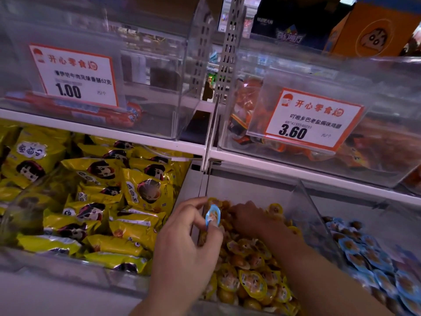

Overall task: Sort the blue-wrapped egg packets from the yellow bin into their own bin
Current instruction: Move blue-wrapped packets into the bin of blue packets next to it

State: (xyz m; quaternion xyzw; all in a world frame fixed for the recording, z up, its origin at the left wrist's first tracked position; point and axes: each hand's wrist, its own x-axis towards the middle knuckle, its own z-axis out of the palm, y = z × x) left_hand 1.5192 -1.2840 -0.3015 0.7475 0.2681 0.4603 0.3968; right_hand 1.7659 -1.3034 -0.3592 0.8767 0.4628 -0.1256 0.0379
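hands (227,229) hold blue packet (213,216) over yellow bin (305,201).

A shop, snack aisle of a supermkt. Clear acrylic bins (319,201) are set in rows on white shelf rails (296,172), filled w/ bulk packaged snacks: yellow snack bags (145,190), red sausages (118,116), small egg packets (250,281). Printed price cards are clipped to bin fronts, one marked 1.00 (75,75), another 3.60 (312,119). Boxed goods (373,28) are stacked on the upper shelf.
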